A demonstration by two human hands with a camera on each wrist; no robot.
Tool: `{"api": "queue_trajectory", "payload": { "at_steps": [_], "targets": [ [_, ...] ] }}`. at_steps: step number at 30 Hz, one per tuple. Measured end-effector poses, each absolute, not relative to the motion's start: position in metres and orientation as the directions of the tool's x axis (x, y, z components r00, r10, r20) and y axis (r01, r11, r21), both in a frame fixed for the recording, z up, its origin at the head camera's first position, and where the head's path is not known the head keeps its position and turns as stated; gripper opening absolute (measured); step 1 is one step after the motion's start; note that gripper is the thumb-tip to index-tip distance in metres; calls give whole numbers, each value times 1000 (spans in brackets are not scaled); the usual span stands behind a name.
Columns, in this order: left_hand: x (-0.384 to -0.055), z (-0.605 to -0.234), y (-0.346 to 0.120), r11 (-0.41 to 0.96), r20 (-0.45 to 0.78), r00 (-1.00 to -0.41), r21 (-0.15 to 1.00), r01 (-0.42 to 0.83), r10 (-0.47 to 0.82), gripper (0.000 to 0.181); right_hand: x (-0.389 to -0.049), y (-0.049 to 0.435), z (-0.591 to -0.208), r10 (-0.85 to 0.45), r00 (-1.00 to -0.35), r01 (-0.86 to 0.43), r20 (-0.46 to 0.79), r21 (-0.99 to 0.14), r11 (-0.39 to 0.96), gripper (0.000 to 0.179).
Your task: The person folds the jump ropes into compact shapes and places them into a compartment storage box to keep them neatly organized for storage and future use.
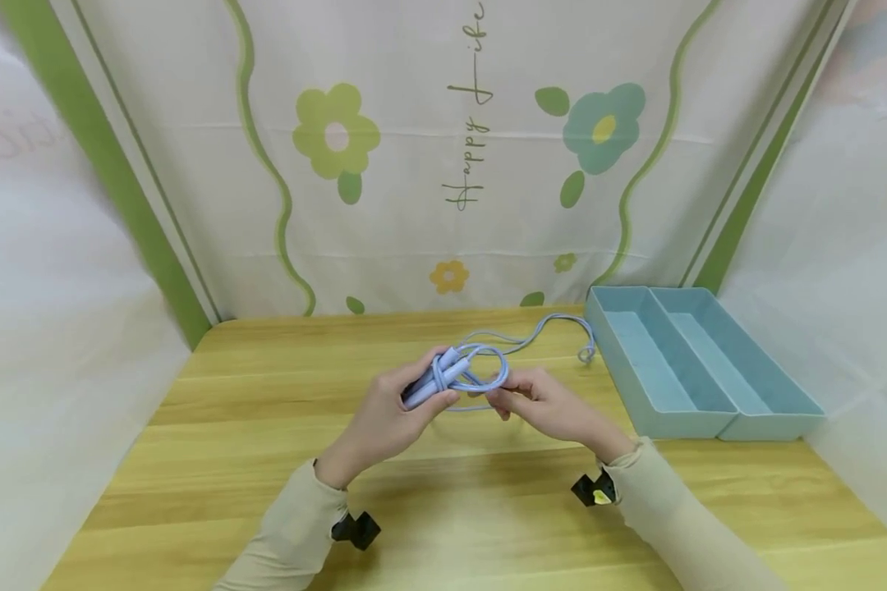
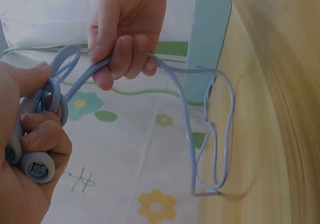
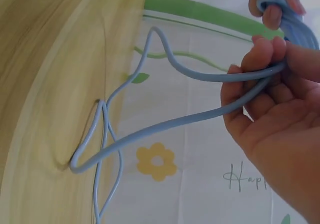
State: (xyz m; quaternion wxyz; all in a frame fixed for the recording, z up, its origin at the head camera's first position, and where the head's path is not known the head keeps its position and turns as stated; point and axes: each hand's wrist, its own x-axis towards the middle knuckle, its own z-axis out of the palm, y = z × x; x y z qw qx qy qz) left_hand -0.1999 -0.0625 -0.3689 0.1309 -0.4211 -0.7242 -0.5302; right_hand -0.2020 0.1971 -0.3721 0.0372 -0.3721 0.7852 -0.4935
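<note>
A blue jump rope has two handles (image 1: 438, 384) lying side by side in my left hand (image 1: 388, 410), which grips them with fingers and thumb. Cord is wound round the handles, and a loop (image 1: 497, 351) of it stands out to the right. My right hand (image 1: 554, 404) pinches the doubled cord (image 3: 250, 84) between thumb and fingers, just right of the handles. In the left wrist view, the round handle ends (image 2: 38, 167) show below the curled left fingers. The loose cord (image 1: 543, 324) trails from the hands over the table to the back right.
A light blue tray (image 1: 624, 402) with two long compartments stands at the right on the wooden table (image 1: 266, 394). The cord's far end lies close to its left wall. A white curtain (image 1: 406, 222) printed with flowers hangs behind the table, with more white cloth at both sides.
</note>
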Motion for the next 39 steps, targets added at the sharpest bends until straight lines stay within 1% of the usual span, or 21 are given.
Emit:
{"api": "queue_trajectory", "payload": {
  "at_steps": [4,7,10,14,16,23,29,33,35,39],
  "targets": [
    [-200,-369,-62,107,671,-616,636,764,413,53,-196,191,-369,-610,-726,-549,317,-801,237,25],
    [-201,-368,-63,136,696,-608,609,782,382,51,-191,186,-367,-606,-717,-582,345,-775,247,26],
    [-205,-367,-65,176,723,-586,564,807,366,49,-186,181,-364,-600,-701,-634,386,-722,276,25],
    [-208,-368,-65,214,747,-550,508,834,373,46,-182,176,-364,-608,-660,-713,441,-623,322,18],
    [-209,-369,-65,238,752,-544,489,839,372,46,-181,173,-365,-619,-640,-741,455,-580,340,18],
    [-207,-373,-65,364,722,-570,447,817,392,45,-180,169,-367,-636,-597,-794,488,-471,384,17],
    [-207,-374,-67,456,665,-582,383,804,468,42,-180,167,-368,-629,-603,-792,490,-459,401,20],
    [-206,-374,-67,517,646,-555,277,810,524,44,-179,166,-368,-620,-613,-786,489,-453,420,21],
    [-204,-375,-67,550,646,-524,187,814,555,45,-178,165,-368,-619,-612,-788,492,-441,429,20],
    [-200,-376,-64,617,662,-443,-37,786,605,48,-178,164,-369,-617,-602,-798,507,-423,430,18]
  ]
}}
